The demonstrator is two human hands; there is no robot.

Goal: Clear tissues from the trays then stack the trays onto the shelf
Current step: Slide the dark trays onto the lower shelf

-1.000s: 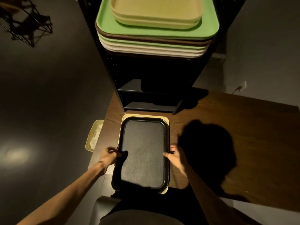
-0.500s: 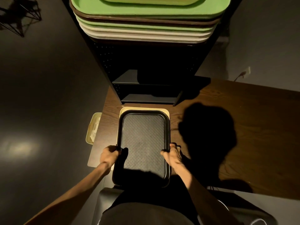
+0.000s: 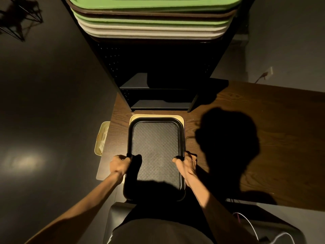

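Observation:
A black textured tray (image 3: 155, 147) lies over a cream tray (image 3: 175, 117) on the brown table (image 3: 263, 138), with no tissue showing on it. My left hand (image 3: 119, 164) grips the black tray's left rim and my right hand (image 3: 186, 162) grips its right rim, thumbs over the edge. Above, a stack of green, brown and cream trays (image 3: 151, 23) fills the top of the black shelf (image 3: 158, 95).
A small cream bin (image 3: 102, 138) holding tissues sits beside the table's left edge on the dark floor. A white cable (image 3: 249, 224) runs at the lower right. A black wire frame (image 3: 19, 20) stands at the far upper left.
Both hands have slid back along the tray's long rims and closed firmly on them. The view has tilted down, so less of the stack's top shows.

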